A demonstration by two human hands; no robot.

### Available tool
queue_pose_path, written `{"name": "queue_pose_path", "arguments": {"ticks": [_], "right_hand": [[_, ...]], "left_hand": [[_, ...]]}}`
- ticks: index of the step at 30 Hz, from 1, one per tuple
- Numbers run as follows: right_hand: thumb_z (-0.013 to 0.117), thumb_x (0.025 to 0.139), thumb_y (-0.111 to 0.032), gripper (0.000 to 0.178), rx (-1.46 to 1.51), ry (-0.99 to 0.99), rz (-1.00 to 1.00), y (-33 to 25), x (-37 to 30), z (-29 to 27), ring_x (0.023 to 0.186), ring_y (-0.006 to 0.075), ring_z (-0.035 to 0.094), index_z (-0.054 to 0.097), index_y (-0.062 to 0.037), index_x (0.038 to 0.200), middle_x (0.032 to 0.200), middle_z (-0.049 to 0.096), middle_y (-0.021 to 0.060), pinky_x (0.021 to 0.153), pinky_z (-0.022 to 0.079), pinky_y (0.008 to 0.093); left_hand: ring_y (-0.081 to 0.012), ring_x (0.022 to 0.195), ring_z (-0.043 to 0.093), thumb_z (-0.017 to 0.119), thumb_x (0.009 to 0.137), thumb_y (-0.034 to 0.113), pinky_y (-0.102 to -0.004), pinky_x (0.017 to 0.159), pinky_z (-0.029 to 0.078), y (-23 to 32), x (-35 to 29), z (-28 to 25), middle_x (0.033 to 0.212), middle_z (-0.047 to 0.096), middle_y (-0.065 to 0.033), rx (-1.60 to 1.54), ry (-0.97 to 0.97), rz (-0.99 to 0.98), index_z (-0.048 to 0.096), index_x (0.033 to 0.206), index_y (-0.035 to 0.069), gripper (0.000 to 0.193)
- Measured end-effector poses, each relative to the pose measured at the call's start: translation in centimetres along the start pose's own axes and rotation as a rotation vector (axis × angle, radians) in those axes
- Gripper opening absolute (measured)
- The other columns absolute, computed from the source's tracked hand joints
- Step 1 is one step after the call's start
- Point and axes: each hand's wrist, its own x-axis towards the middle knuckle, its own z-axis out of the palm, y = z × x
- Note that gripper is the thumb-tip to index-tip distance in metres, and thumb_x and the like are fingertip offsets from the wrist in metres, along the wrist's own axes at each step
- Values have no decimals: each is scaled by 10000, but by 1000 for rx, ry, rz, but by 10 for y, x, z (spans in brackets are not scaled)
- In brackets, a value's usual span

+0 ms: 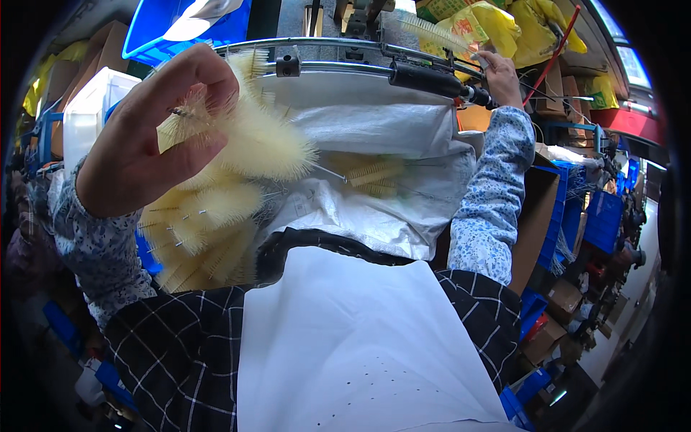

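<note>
At the upper left, my left hand (155, 133) is curled, thumb towards fingers, round a cream bristle brush (266, 144) whose wire tip shows inside the curl. Below it lies a heap of similar brushes (209, 216) with wire stems. My right hand (500, 75) is closed at the right end of a metal-railed machine (324, 66), fingertips at the wire end of another bristle brush (435, 32). A black cylindrical part (425, 79) of the machine sits just left of that hand. Part of the right fingers' grip is hidden.
A white woven sheet (374, 119) hangs below the rail, with more brushes (374, 173) in its fold. A blue bin (230, 25) stands at the upper left, beside a white container (93, 108). Yellow bags (497, 25) and a red rod (554, 54) are at the upper right.
</note>
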Motion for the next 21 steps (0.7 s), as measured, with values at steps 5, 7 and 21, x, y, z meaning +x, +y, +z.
{"name": "queue_pose_path", "arguments": {"ticks": [5, 7, 21], "right_hand": [[595, 800, -302, 467, 403, -245, -100, -69, -90, -33, 1102, 193, 426, 470, -60, 1180, 1157, 484, 106, 896, 375, 309], [566, 820, -321, 440, 474, -389, -273, -118, -84, -6, 1050, 190, 469, 479, -55, 1159, 1121, 509, 80, 872, 397, 309], [527, 769, -179, 290, -285, 490, -138, -110, 4, 82, 798, 239, 509, 582, -253, 1044, 818, 587, 38, 726, 416, 362]], "left_hand": [[-178, 839, 402, 534, 679, -23, -287, 768, 341, 3, 28, 14, 882, 399, -72, -42, -53, 108, 388, 902, 58, 279], [-187, 851, 423, 553, 696, -33, -297, 770, 359, 2, 41, 30, 878, 417, -73, -25, -35, 139, 403, 903, 53, 270], [-221, 799, 537, 667, 694, 151, -333, 748, 428, -41, 20, 5, 999, 526, -99, 706, -85, -334, 451, 1072, 75, 442]]}}
